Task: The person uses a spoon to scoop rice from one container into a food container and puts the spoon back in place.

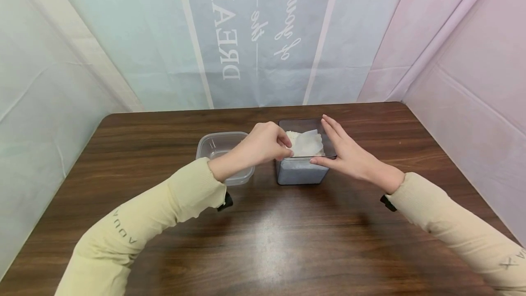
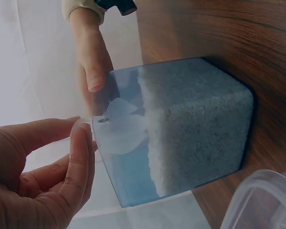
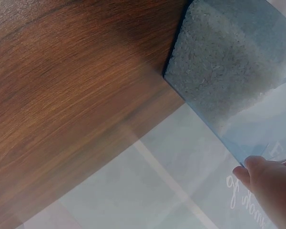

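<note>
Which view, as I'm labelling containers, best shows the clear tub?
Head view: more of the clear tub shows, though the left arm crosses it. The left wrist view shows one corner; the right wrist view, none.

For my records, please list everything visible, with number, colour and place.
Table: 1, dark brown, under both containers
Sheets: several, pastel, partly lettered, behind and beside the table
Tall container: 1, bluish transparent, on table
Grains: many, white, inside it
Scoop: 1, whitish, partly inside tall container
Clear container: 1, colourless, left of tall container
Sleeves: 2, pale yellow, left and right
Wrist devices: 2, black, at cuffs
Left hand: 1, bare, pinching scoop
Right hand: 1, bare, at tall container's rim
</note>
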